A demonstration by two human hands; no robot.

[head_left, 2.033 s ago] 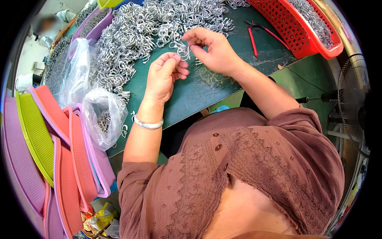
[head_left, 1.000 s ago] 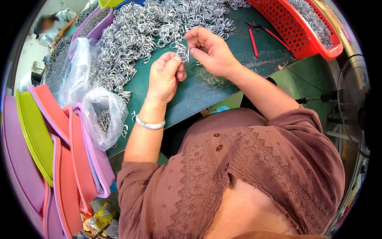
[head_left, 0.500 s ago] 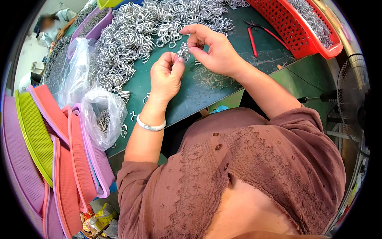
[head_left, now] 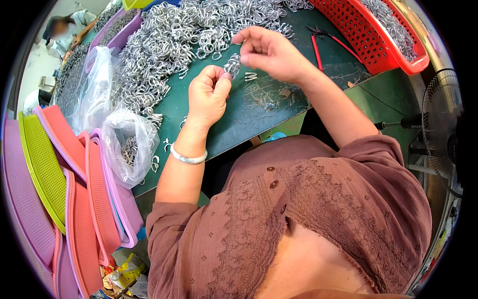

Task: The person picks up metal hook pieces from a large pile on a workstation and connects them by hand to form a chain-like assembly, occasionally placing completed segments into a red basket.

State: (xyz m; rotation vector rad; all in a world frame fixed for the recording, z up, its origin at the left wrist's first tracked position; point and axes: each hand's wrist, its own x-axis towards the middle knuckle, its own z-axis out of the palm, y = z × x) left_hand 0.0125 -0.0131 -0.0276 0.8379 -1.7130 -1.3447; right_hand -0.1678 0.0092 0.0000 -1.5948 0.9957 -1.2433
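Observation:
My left hand (head_left: 209,94) is closed in a pinch on a small bunch of grey metal rings (head_left: 232,65), which sticks up from between thumb and forefinger. Just right of the bunch hovers my right hand (head_left: 274,56), its forefinger and thumb apart and the other fingers loosely curled; I see nothing between them. A few small metal pieces (head_left: 250,76) lie on the green table (head_left: 219,134) below the right fingers. Beyond both hands spreads a large heap of open grey metal rings (head_left: 164,45).
Red-handled pliers (head_left: 317,52) lie beside a red perforated basket (head_left: 383,50) of metal parts. At left are a clear plastic bag (head_left: 132,149) with rings inside and several stacked coloured baskets (head_left: 92,199). A fan (head_left: 440,119) stands at right; another person (head_left: 67,37) sits far left.
My right hand has drawn slightly right and away from the bunch, its thumb no longer against the rings. The small pieces on the table below it show more fully. My left hand stays put.

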